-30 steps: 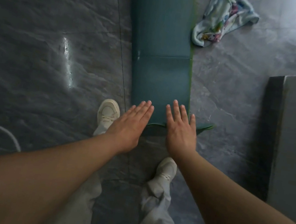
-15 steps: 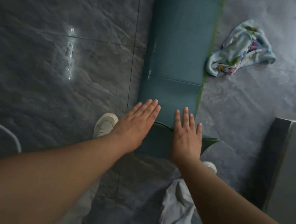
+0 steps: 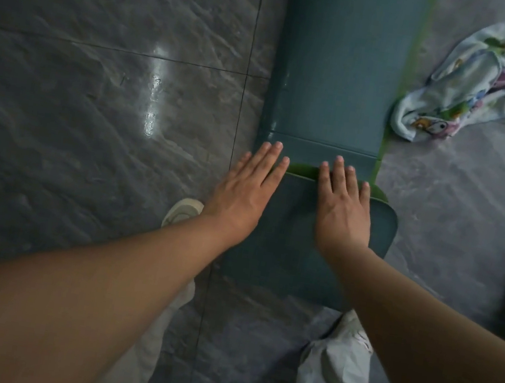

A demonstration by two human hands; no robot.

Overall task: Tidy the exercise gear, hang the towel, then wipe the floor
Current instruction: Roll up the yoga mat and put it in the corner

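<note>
Left grip [image 3: 240, 196] and right grip [image 3: 344, 218] pressed flat, clasping nothing, on the mat [image 3: 337, 73], whose skewed fold risked rolling crooked

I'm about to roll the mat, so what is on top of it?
Only the left hand and right hand, lying flat on the folded-over near end of the mat. The towel lies on the floor beside it. Whatever is under the fold and palms is hidden.

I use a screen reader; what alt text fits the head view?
The left hand and right hand press flat, fingers straight, on the folded-over near end of a teal exercise mat on a grey tiled floor. A crumpled patterned towel lies beside the mat's right edge.
</note>
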